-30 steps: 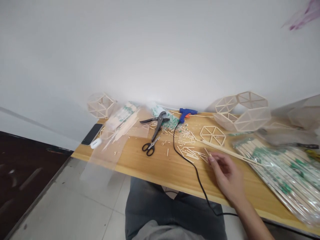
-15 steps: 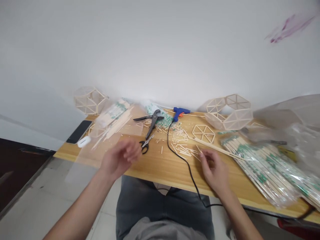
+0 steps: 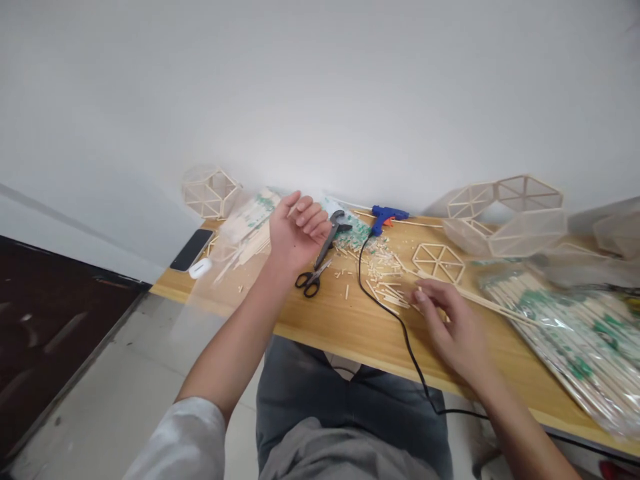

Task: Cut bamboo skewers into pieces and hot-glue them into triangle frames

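Observation:
My left hand point(image 3: 299, 230) is raised over the table with the palm turned up and the fingers loosely curled, holding nothing. It partly covers the dark pliers point(image 3: 327, 241), and black-handled scissors point(image 3: 311, 283) lie just below it. Over the table's right half, my right hand point(image 3: 453, 323) pinches a short wooden stick point(image 3: 419, 289) between thumb and fingers; most of the stick is hidden. Beside that hand lie loose cut sticks point(image 3: 391, 292) and a flat hexagon frame point(image 3: 438, 263) with spokes. A blue glue gun point(image 3: 385, 217) rests farther back.
The glue gun's black cord point(image 3: 407, 340) runs across the table and over its front edge. Joined hexagon panels point(image 3: 527, 230) stand at the back right, another hexagonal piece point(image 3: 210, 193) at the back left. Bagged sticks point(image 3: 565, 340) lie right, a phone point(image 3: 191, 250) and white case point(image 3: 201, 268) left.
My left hand has risen forward and to the right, from near the table's front edge to over the pliers. My right hand keeps its pinch near the loose sticks. The view has shifted left.

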The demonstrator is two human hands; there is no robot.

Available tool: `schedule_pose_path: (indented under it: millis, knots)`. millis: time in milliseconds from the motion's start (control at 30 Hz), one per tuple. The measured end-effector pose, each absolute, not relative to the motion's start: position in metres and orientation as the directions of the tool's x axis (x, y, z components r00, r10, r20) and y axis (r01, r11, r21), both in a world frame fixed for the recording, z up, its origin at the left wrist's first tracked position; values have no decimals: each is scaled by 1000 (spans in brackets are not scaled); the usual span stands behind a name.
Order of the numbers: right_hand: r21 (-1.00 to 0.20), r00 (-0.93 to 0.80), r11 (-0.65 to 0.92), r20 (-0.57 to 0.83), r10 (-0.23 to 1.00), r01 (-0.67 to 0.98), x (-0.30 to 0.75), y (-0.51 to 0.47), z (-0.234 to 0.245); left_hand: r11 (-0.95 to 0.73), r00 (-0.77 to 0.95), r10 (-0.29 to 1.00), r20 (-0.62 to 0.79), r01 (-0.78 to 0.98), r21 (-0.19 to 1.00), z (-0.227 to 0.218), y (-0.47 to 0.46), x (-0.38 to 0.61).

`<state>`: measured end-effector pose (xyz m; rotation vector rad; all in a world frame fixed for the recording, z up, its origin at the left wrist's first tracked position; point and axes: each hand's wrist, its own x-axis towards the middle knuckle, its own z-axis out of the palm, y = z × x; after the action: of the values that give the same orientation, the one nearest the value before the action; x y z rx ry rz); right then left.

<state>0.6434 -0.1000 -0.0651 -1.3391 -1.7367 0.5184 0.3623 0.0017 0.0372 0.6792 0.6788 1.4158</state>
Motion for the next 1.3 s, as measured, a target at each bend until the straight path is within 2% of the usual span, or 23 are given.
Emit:
schedule_pose_path:
  millis: [100, 133, 200, 233, 300, 367, 500, 600, 700, 900, 1000, 1067, 1167, 1300]
  knots:
    - [-736, -95, 375, 393, 914, 564, 635, -76, -48, 192, 273, 959, -80, -412, 891, 20, -4, 366]
    - [-725, -125, 399, 402, 907, 562, 633, -66, -43, 196, 322, 941, -101, -276, 941, 12, -5, 365]
    - [-698, -203, 448, 409, 890, 559, 631, -43, -38, 70, 352, 931, -96, 85, 994, -3, -4, 363]
    - [-683, -235, 459, 400, 886, 568, 631, -33, -38, -44, 359, 931, -62, 281, 959, -10, -2, 361]
    - [-658, -276, 487, 404, 872, 574, 632, -15, -43, -279, 400, 916, 29, 583, 763, -19, 3, 357]
    - [-660, -271, 497, 421, 866, 563, 633, -5, -54, -403, 471, 881, 28, 721, 563, -22, 5, 356]
    - [-694, -230, 472, 418, 879, 544, 639, -4, -77, -416, 554, 800, -231, 790, 451, -24, -11, 364]
    - [-734, -188, 428, 390, 901, 527, 641, -8, -82, -412, 541, 789, -291, 817, 403, -29, -29, 368]
    - [-756, -168, 389, 356, 919, 527, 638, -11, -81, -425, 533, 810, -243, 820, 384, -38, -32, 368]
    - [-752, -147, 386, 367, 919, 534, 632, -15, -80, -324, 349, 933, -89, 921, 216, -45, -6, 372]
    - [-761, -139, 388, 373, 917, 520, 633, -14, -80, -299, 306, 952, -8, 934, 196, -46, -8, 374]
    - [-769, -136, 390, 375, 917, 506, 633, -14, -80, -337, 341, 940, 19, 914, 225, -47, -18, 373]
    - [-774, -128, 380, 368, 921, 506, 632, -14, -82, -471, 484, 875, 31, 833, 291, -52, -39, 373]
    - [-786, -177, 376, 332, 926, 491, 626, -14, -89, -638, 620, 764, 179, 685, 352, -59, -53, 385]
